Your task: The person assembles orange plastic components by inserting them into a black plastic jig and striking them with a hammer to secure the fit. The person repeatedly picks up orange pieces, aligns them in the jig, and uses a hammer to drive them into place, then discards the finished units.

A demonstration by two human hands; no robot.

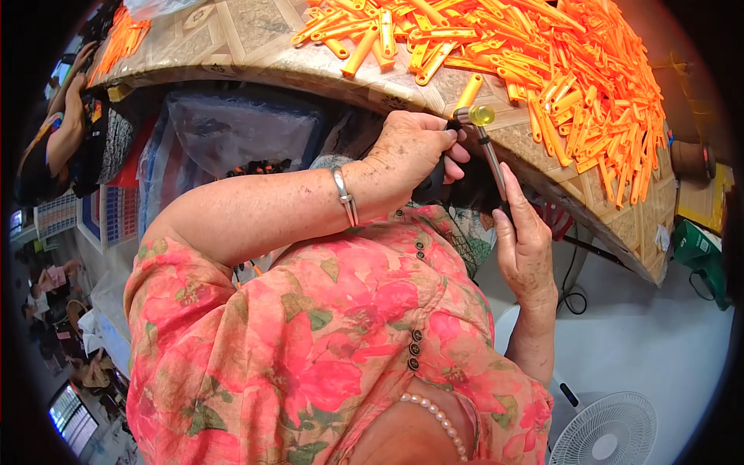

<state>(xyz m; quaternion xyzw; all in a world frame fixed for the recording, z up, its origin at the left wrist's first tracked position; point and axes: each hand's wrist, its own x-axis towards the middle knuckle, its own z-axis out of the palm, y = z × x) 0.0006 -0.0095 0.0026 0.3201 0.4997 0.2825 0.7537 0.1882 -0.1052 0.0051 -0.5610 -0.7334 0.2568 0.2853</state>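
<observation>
Head view: patterned table [263,46], its curved edge running across the upper part.
Left hand [411,151]: thumb and fingers pinched on a small black part [455,125]; silver bracelet [341,188] at the wrist.
Right hand [523,240]: clasped about the lower end of a small hammer [490,157]; silver shaft, yellow striking face; head just beside the left fingertips.
Orange handle [469,91]: just beyond the hammer head, by the table edge; whether joined to the black part, cannot tell.
Orange pieces [589,101]: heaped on the tabletop; upper right.
</observation>
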